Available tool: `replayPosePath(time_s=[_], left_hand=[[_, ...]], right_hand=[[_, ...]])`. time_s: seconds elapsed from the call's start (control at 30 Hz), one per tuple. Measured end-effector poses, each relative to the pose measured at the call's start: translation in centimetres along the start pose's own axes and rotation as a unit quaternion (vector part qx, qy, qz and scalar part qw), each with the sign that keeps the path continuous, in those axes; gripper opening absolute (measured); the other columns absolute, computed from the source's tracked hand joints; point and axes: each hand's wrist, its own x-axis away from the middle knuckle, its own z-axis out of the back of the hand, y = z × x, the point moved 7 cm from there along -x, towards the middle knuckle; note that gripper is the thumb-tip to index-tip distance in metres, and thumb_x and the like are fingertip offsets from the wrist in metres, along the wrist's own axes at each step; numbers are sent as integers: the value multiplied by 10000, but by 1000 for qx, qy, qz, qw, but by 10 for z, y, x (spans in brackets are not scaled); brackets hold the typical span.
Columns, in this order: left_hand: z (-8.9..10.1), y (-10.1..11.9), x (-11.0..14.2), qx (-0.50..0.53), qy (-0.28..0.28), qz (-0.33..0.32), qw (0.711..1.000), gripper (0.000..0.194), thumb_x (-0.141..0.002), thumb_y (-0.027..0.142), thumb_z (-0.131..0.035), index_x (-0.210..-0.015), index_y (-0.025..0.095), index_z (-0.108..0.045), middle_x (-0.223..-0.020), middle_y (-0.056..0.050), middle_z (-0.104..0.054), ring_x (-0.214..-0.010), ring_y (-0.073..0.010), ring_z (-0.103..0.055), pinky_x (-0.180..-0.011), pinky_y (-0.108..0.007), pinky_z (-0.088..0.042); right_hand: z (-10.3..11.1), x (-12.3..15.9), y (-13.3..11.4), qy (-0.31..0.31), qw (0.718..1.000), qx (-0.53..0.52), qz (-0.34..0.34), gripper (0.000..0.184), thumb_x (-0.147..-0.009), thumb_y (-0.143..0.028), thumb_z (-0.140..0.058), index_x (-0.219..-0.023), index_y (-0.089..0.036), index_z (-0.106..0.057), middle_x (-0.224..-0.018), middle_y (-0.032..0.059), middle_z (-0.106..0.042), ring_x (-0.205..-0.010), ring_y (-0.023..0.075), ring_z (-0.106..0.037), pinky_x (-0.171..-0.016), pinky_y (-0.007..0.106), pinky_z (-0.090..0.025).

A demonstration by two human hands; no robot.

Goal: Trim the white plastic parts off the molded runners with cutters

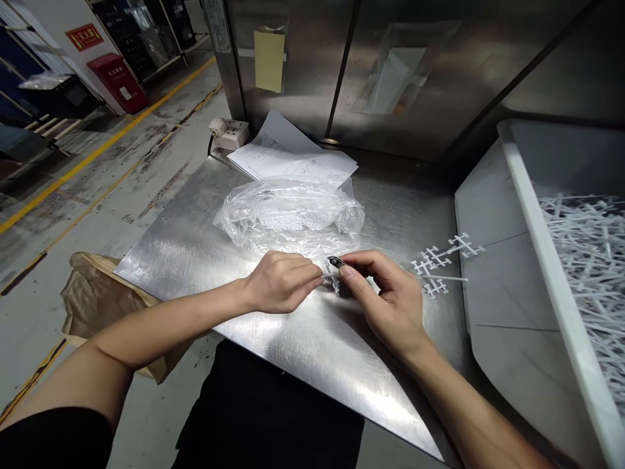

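My left hand (287, 281) is closed in a pinch on a small white plastic sprue (334, 283) above the metal table. Close to it, my right hand (390, 293) grips what looks like a small dark nail clipper (336, 262) between thumb and fingers. The clipper's tip is beside the sprue; whether they touch cannot be made out. More white branched plastic sprues (432, 264) lie on the table just right of my right hand. Behind both hands rests a clear plastic bag (293, 218) with small white pieces inside.
A large white bin (517, 176) at the right holds many thin white plastic sticks (586, 260). Printed papers (293, 153) and a power socket (232, 135) are at the back of the metal table (390, 189). A brown paper bag (92, 293) stands off its left edge.
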Motion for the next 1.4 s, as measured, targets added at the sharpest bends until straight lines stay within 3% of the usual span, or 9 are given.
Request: replayPosePath(time_s=[0.27, 1.03, 1.13, 1.4], left_hand=[[1, 0, -1, -1, 1, -5, 1000, 307, -1118, 230, -501, -866, 185, -670, -725, -10, -691, -649, -155, -654, -602, -300, -489], [1, 3, -1, -9, 4, -20, 1000, 315, -1117, 221, -504, -851, 180, -667, -716, -6, -675, -643, -153, -639, -597, -308, -481], [2, 4, -1, -16, 5, -23, 1000, 312, -1116, 222, -508, -854, 178, -671, -725, -9, -688, -643, -152, -639, -597, -307, -481], [-6, 4, 1, -51, -9, -23, 998, 322, -1116, 257, -503, -855, 177, -674, -714, -10, -701, -644, -155, -656, -552, -307, -410]], right_hand=[[-4, 0, -8, -25, 1000, 12, 15, 82, -1015, -295, -714, -1001, -247, -779, -855, 16, -804, -694, 192, -689, -619, 327, -524], [-5, 0, -13, -25, 998, 30, 55, 61, -1026, -239, -721, -1028, -253, -780, -876, 4, -808, -711, 182, -705, -646, 316, -540], [-6, 1, -11, -27, 999, 15, 34, 71, -1032, -258, -715, -1015, -246, -783, -874, 14, -809, -722, 190, -714, -662, 326, -544], [-8, 7, 19, 16, 993, -45, -109, 113, -964, -347, -818, -978, -235, -810, -776, 11, -744, -661, 168, -634, -597, 298, -474]])
